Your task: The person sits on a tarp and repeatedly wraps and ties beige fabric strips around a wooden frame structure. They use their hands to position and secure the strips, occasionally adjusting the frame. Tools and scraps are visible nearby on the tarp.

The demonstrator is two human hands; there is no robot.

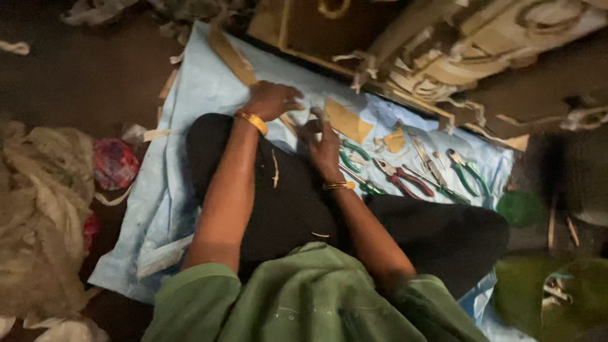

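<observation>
I sit cross-legged in black trousers on a light blue sheet (190, 95) spread on the floor. My left hand (273, 100), with a gold bangle at the wrist, rests on the sheet with its fingers curled. A thin tan strip (289, 124) runs from under it toward my right hand (324, 144). My right hand, also bangled, is closed around a small greyish object (316, 114) whose tip sticks out above the fingers. A tan cardboard-like piece (347, 120) lies just beyond both hands.
Beside my right hand on the sheet lie hand tools: green-handled pliers (352, 154), red-handled pliers (404, 178), a metal tool (428, 161) and more green-handled pliers (467, 171). A tan wooden frame with cord loops (443, 50) stands ahead. Crumpled plastic and cloth (38, 209) lie at left.
</observation>
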